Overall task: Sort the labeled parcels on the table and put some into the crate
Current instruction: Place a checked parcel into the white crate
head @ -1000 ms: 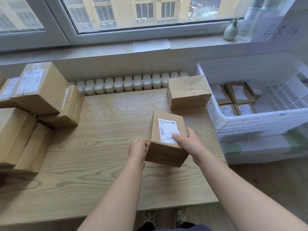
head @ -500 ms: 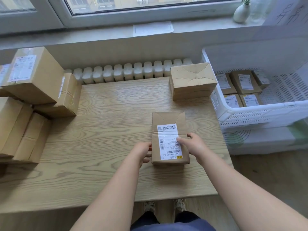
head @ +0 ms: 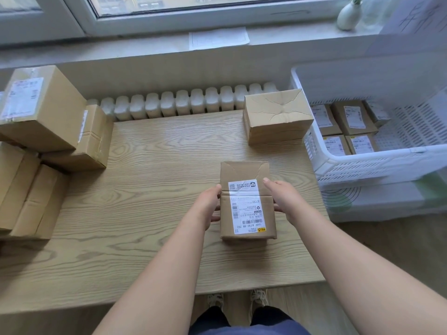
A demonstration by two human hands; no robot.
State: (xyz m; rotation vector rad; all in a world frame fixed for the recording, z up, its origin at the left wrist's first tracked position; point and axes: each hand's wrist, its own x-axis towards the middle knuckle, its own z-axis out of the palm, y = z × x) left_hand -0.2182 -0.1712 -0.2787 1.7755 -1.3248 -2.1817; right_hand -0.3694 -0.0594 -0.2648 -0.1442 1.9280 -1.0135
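Head: parcel (head: pixel 245 209) between left hand (head: pixel 206 206) and right hand (head: pixel 285 199).

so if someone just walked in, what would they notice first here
The brown paper-wrapped parcel with its white shipping label, gripped between the left hand and right hand at the near middle of the pale wooden table. Next, the white slotted plastic crate on the right, with labelled brown parcels lying inside, and the stack of tan cardboard boxes at the table's left edge.
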